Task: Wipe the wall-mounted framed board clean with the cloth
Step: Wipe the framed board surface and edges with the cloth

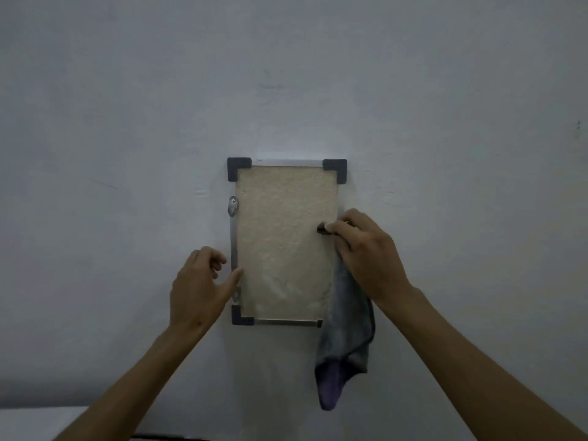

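Note:
A small framed board [283,243] hangs upright on the wall, with a beige textured panel, a thin metal frame and dark corner caps. My right hand [366,253] grips a grey-purple cloth [346,345] against the board's right edge, about halfway up. Most of the cloth hangs down below the hand and covers the board's lower right corner. My left hand [200,281] sits at the lower left edge, thumb touching the metal frame, fingers curled loosely beside it.
A plain white wall [286,74] surrounds the board. A small metal mounting clip [233,206] sits on the frame's left side. A pale ledge or surface [38,423] shows at the bottom left.

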`<state>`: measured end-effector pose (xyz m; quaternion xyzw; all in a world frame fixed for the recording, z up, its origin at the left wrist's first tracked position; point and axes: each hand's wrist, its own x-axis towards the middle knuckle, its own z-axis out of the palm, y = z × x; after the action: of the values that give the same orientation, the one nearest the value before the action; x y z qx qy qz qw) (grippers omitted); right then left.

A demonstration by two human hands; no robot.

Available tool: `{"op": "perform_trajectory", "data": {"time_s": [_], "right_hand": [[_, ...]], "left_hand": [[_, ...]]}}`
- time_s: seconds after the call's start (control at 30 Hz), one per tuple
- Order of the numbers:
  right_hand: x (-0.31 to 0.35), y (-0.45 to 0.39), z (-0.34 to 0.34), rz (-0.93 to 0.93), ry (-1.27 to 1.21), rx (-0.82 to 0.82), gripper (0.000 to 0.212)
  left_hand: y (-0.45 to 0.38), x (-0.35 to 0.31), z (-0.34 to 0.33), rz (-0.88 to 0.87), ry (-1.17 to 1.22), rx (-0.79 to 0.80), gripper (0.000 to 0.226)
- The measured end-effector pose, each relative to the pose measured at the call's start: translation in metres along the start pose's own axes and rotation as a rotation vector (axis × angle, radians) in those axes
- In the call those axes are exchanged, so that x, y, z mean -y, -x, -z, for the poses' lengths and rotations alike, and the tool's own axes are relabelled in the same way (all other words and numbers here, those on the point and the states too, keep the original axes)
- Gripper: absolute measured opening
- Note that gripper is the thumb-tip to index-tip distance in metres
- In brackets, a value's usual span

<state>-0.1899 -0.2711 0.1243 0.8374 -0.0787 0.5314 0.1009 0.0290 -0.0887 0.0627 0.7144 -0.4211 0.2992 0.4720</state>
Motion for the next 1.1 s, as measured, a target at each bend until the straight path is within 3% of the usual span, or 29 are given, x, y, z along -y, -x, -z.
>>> {"op": "perform_trajectory", "data": {"time_s": [0.1,0.33,0.5,0.6,0.77,0.83,0.97,1.1], "right_hand": [[0.004,0.026,-0.012,0.093,0.038,0.051,0.011],[0.012,0.052,-0.008,0.053,-0.142,0.317,0.012],[0.004,0.015,0.004,0.002,-0.130,0.075,0.022],[0.006,0.027,-0.002,0.065,-0.063,0.128,0.017],[0.009,0.061,-0.004,0.103,-0.094,0.372,0.016],[0.006,0.053,-0.001,0.074,-0.126,0.347,0.018],[0.002,0.030,0.003,0.025,-0.104,0.138,0.020],[0.011,0.058,-0.006,0.069,-0.071,0.247,0.019]], "left_hand": [[0.004,0.012,-0.003,-0.009,0.037,0.033,0.038],[-0.001,0.011,-0.004,-0.034,0.154,0.079,0.028],[-0.001,0.010,-0.003,0.021,0.175,0.090,0.026],[-0.002,0.011,-0.003,0.051,0.183,0.104,0.025],[-0.001,0.011,-0.004,0.073,0.191,0.113,0.022],[-0.001,0.011,-0.004,0.070,0.202,0.117,0.022],[0.001,0.012,-0.005,0.077,0.213,0.116,0.022],[0.005,0.013,-0.007,0.097,0.208,0.117,0.023]]}}
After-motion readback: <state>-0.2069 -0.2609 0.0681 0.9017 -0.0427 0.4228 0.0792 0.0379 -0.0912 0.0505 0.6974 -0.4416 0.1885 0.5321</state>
